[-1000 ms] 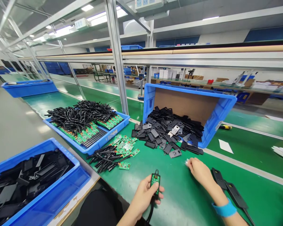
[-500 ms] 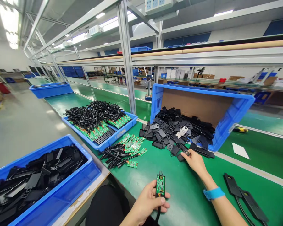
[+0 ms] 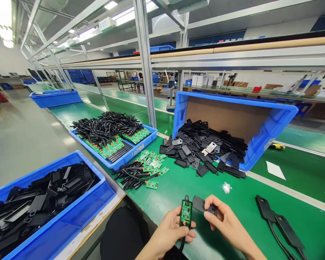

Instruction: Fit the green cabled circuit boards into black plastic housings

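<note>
My left hand (image 3: 176, 227) is closed around a black plastic housing with a green circuit board (image 3: 186, 212) seated inside, its small display facing up. A black cable runs down from the housing below my thumb. Pinched in my right hand (image 3: 222, 215) is a flat black plastic cover (image 3: 200, 204), its near end hidden by my fingers. The cover is close beside the housing's right side; whether they touch I cannot tell. Past my hands lies a loose heap of circuit boards with black cables (image 3: 148, 168), and to its right a pile of black covers (image 3: 203, 144).
A tipped blue bin (image 3: 271, 133) holds the covers. One blue tray (image 3: 137, 153) carries rows of cabled boards; another blue bin (image 3: 97, 196) at left holds black housings. Two cabled black units (image 3: 276, 220) lie at right, near white paper (image 3: 275, 170). A metal post (image 3: 145, 72) rises behind.
My right hand has come back from the pile towards my left hand, bringing a black cover with it. My left hand holds the housing much as before. The view has shifted slightly.
</note>
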Demonstrator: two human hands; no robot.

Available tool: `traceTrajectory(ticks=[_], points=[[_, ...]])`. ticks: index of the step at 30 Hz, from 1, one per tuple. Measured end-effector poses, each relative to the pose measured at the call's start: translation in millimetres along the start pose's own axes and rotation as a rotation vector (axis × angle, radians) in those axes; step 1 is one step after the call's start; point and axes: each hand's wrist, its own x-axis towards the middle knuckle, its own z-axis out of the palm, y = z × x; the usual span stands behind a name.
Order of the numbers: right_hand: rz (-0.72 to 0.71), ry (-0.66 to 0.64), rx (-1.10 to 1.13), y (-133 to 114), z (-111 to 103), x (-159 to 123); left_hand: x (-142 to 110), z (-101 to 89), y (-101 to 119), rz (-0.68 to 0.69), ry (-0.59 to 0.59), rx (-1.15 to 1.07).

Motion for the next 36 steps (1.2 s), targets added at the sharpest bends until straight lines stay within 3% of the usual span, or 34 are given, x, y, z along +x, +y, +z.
traceTrajectory(ticks=[9,18,23,25,30,36], points=[[0.008,-0.097,-0.042,8,8,2,4,5.7,4,0.016,-0.034,0.185],[-0.004,0.049,-0.061,28,17,7,0,9.8,4,-0.003,-0.076,0.204],[0.062,0.134,0.167,34,23,9,2,11.0,1,0.037,-0.045,0.193],[0.061,0.133,0.220,33,25,10,1,12.8,2,0.051,-0.040,0.203],[0.088,-0.023,0.154,31,28,10,-5,16.9,6,0.054,-0.116,0.181],[0.183,0.082,0.115,38,34,11,-4,17.5,0,-0.018,-0.129,0.079]])
